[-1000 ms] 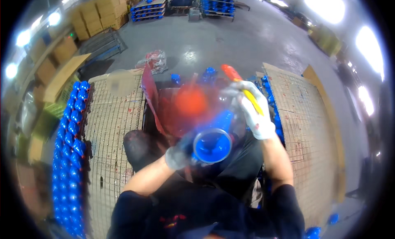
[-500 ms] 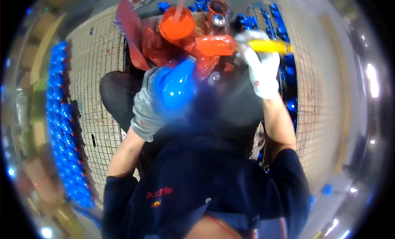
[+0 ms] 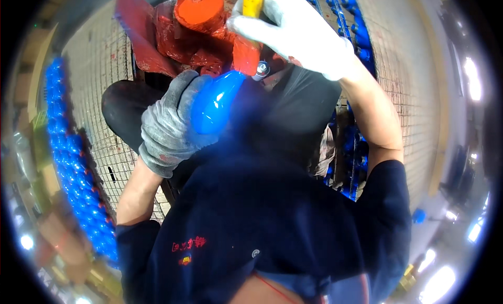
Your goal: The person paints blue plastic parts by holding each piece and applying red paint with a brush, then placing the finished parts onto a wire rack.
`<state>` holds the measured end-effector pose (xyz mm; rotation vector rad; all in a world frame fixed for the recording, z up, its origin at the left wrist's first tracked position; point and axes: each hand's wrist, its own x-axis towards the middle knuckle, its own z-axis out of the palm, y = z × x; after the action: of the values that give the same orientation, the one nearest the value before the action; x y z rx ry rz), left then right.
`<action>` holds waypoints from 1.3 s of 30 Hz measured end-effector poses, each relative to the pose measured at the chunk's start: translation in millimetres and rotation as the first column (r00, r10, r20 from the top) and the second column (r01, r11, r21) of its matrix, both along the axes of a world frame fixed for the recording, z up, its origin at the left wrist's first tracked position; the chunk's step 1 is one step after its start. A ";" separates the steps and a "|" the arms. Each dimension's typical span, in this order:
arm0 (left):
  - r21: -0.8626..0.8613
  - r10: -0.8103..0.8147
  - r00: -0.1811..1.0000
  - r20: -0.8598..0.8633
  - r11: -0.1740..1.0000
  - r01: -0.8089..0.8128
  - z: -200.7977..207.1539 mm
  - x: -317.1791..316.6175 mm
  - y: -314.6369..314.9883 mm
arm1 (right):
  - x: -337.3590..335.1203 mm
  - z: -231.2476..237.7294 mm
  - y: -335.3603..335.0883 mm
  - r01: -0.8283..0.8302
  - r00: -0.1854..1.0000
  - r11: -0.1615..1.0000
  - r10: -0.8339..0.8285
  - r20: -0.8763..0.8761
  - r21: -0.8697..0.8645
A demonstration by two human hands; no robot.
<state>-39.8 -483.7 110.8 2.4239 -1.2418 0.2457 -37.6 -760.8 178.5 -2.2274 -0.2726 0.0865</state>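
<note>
The grey-gloved left hand (image 3: 170, 118) clasps a glossy blue bulb-shaped piece (image 3: 216, 102) above the dark-trousered lap (image 3: 301, 102), while the white-gloved right hand (image 3: 301, 31) grips a yellow-handled, red-coated brush (image 3: 246, 55) at the piece's narrow tip.

smooth glossy blue vessel (image 3: 214, 106), matt grey knit glove (image 3: 166, 125)

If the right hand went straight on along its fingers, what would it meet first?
Most likely the red container, just left of the right hand in the picture; depth is unclear, so it might pass above.
</note>
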 end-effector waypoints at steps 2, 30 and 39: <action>-0.012 0.051 0.994 -0.092 0.999 -0.052 -3.5 2.5 0.9 | -2.3 -3.2 5.7 0.061 0.993 0.996 -0.054 0.108 -0.062; -0.760 -0.989 -0.144 0.022 0.076 -0.645 -20.5 63.0 13.9 | 70.2 -150.8 -20.1 0.207 0.864 0.606 -0.481 0.147 0.768; -0.613 -0.984 0.089 0.153 -0.165 -0.773 -3.9 145.1 12.0 | 152.2 -189.9 -21.8 0.203 0.823 0.867 0.100 0.559 -0.454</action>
<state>105.4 -471.7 106.9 -0.0901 -0.2769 -0.5220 114.6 -782.7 -11.4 -2.7375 -0.5643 -0.6270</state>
